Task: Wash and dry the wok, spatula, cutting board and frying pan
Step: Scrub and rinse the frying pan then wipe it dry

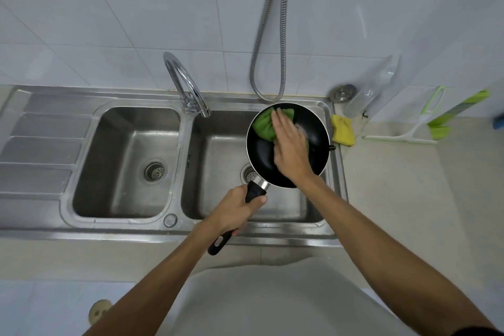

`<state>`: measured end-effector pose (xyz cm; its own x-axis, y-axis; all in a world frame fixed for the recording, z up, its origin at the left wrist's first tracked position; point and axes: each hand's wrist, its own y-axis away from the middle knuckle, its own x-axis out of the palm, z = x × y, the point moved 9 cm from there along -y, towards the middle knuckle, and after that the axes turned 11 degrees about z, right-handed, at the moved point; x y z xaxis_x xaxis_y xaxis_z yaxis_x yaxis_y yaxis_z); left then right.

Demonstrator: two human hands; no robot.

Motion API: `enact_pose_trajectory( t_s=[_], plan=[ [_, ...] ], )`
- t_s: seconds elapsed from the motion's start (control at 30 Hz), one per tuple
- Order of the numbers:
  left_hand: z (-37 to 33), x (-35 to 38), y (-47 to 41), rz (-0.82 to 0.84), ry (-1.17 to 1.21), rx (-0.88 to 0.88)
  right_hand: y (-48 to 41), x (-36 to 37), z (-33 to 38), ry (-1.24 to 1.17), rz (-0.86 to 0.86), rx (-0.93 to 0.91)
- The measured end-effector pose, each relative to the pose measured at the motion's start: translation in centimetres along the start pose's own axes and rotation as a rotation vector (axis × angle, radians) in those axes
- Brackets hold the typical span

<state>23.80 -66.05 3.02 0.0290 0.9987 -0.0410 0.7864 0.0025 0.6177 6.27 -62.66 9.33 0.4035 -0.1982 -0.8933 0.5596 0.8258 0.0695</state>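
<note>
A black frying pan [317, 133] with a steel rim hangs tilted over the right sink basin [218, 150]. My left hand [234, 211] grips its black handle near the steel collar, thumb along the top. My right hand [290, 147] lies flat inside the pan with straight fingers, pressing a green cloth [263, 125] against the pan's far inner wall. Part of the cloth is hidden under my palm. The wok, the spatula and the cutting board are out of view.
A chrome tap [188, 90] stands between the two basins; the left basin [128, 161] and a ribbed drainboard [38, 150] lie to the left. A metal hose [272, 35] hangs on the tiled wall. A yellow sponge [343, 130], a clear bottle [368, 93] and a green-and-white squeegee [425, 123] sit on the counter at right.
</note>
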Motion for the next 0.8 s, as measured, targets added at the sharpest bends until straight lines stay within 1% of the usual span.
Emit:
enact_pose_trajectory(
  t_s=[0.03, 0.13, 0.2, 0.23, 0.3, 0.4, 0.43, 0.47, 0.6, 0.63, 0.7, 0.73, 0.8],
  plan=[
    [-0.2, 0.1, 0.0, -0.005, -0.003, 0.006, 0.1, 0.6, 0.8, -0.086, 0.023, -0.01],
    [-0.5, -0.2, 0.1, -0.01, 0.005, 0.01, 0.7, 2.1, 2.9, -0.273, 0.194, -0.141],
    [-0.6, -0.9, 0.2, -0.017, 0.009, 0.013, 1.9, 1.9, 3.2, -0.341, 0.304, -0.196],
    [-0.6, -1.3, 0.3, -0.021, 0.009, 0.017, 2.6, 1.6, 3.3, -0.314, 0.348, -0.236],
    [-0.3, -1.9, 0.5, 0.0, 0.031, 0.021, 4.1, 1.0, 2.8, -0.156, 0.441, -0.346],
    [0.1, -2.4, 0.7, 0.07, 0.053, 0.011, 6.4, 0.3, -0.4, 0.223, 0.627, -0.426],
    [0.1, -2.6, 0.7, 0.084, 0.049, 0.006, 6.9, -0.2, -1.5, 0.319, 0.654, -0.443],
    [-0.1, -2.6, 0.6, 0.095, 0.051, 0.011, 7.0, -0.9, -2.2, 0.376, 0.64, -0.47],
    [-1.9, -2.7, -0.1, 0.142, 0.074, 0.076, 6.9, -4.5, -1.9, 0.391, 0.388, -0.557],
    [-2.0, -2.7, -0.2, 0.151, 0.069, 0.075, 7.1, -4.6, -1.4, 0.418, 0.364, -0.548],
    [-1.6, -2.3, 0.0, 0.173, 0.091, 0.051, 7.9, -2.9, -0.2, 0.444, 0.375, -0.494],
    [-1.3, -1.7, 0.1, 0.184, 0.117, 0.038, 8.3, -1.8, 0.5, 0.399, 0.375, -0.46],
    [-0.8, 0.1, 0.2, 0.198, 0.161, 0.023, 8.4, -0.5, 1.8, 0.178, 0.318, -0.346]
  ],
)
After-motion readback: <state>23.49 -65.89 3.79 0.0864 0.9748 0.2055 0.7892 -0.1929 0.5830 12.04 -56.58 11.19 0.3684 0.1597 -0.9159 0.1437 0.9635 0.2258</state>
